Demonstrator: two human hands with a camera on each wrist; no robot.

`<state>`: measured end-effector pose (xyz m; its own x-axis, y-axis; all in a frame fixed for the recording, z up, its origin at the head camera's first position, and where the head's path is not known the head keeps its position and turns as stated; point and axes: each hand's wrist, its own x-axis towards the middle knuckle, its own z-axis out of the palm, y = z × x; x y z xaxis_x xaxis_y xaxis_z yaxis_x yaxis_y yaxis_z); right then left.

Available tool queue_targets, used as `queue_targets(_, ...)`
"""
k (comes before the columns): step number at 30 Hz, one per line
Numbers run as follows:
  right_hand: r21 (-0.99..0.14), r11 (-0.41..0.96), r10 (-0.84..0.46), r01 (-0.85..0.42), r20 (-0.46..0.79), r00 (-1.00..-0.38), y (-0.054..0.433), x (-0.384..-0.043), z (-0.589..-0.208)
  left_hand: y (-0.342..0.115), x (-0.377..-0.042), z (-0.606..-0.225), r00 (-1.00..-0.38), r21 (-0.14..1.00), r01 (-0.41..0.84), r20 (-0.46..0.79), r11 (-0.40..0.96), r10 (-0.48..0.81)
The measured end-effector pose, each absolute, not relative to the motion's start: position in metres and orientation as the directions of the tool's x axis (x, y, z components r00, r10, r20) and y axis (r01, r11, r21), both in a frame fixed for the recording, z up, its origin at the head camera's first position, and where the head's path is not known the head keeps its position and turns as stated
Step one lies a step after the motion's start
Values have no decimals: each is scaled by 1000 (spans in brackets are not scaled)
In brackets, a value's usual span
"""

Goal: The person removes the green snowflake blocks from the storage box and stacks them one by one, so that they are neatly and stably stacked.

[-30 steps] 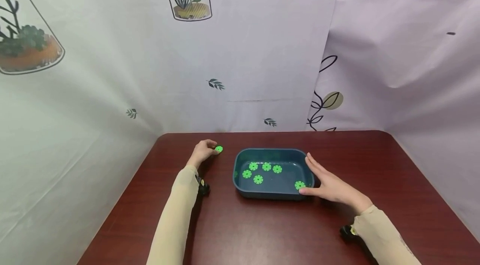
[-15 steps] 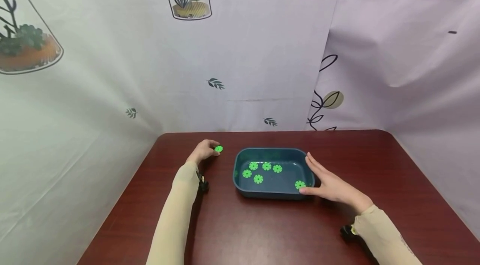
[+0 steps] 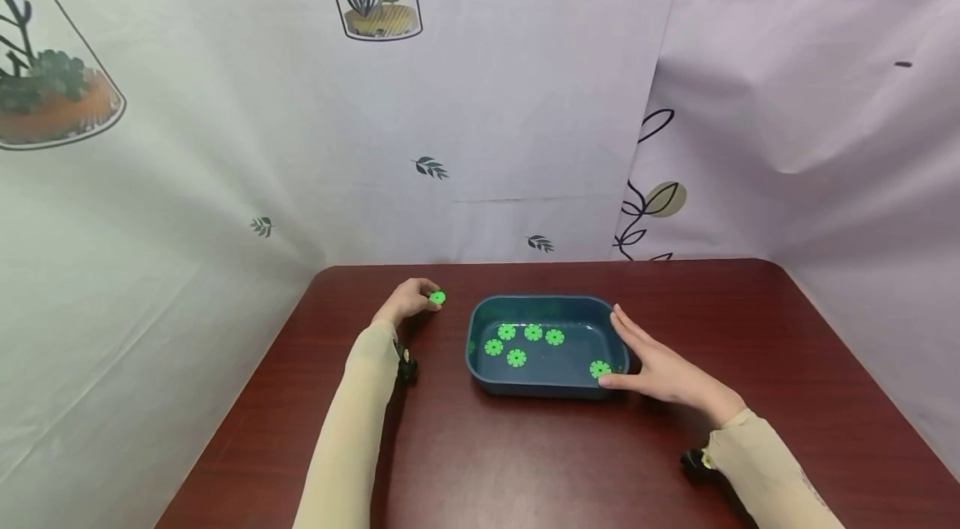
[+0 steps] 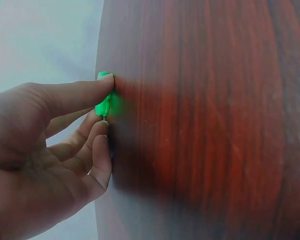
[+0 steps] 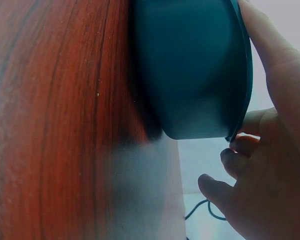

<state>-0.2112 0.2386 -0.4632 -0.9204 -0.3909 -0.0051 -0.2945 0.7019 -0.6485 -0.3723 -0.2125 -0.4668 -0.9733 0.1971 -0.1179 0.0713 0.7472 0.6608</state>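
Observation:
Near the table's far left, my left hand [image 3: 408, 301] pinches a green notched flower-shaped disc [image 3: 437, 296] between thumb and fingertips. The left wrist view has this disc [image 4: 104, 105] nearly edge-on, partly covered by the thumb; whether it touches the table I cannot tell. Several matching green discs [image 3: 516, 357] lie flat on the floor of a dark blue rectangular tub [image 3: 540, 389]. My right hand [image 3: 663, 371] holds the tub's right end, thumb at the near rim and fingers at the far right corner. In the right wrist view the thumb runs along the tub's rim [image 5: 248, 75].
The tub stands on a dark reddish wooden table [image 3: 480, 462]. White printed cloth [image 3: 510, 137] hangs behind the table and along its sides. A dark cable [image 5: 197, 207] shows beyond the table in the right wrist view.
The disc in my left hand tilts slightly, its face now seen flatter. Both hands, the tub and the discs inside it keep their places.

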Motion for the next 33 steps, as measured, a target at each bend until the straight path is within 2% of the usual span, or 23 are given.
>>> queue_targets(33, -652, 699, -393, -294, -7, -920, 239, -212, -464, -212, -368, -468, -977, 694, 58, -109, 717, 185)
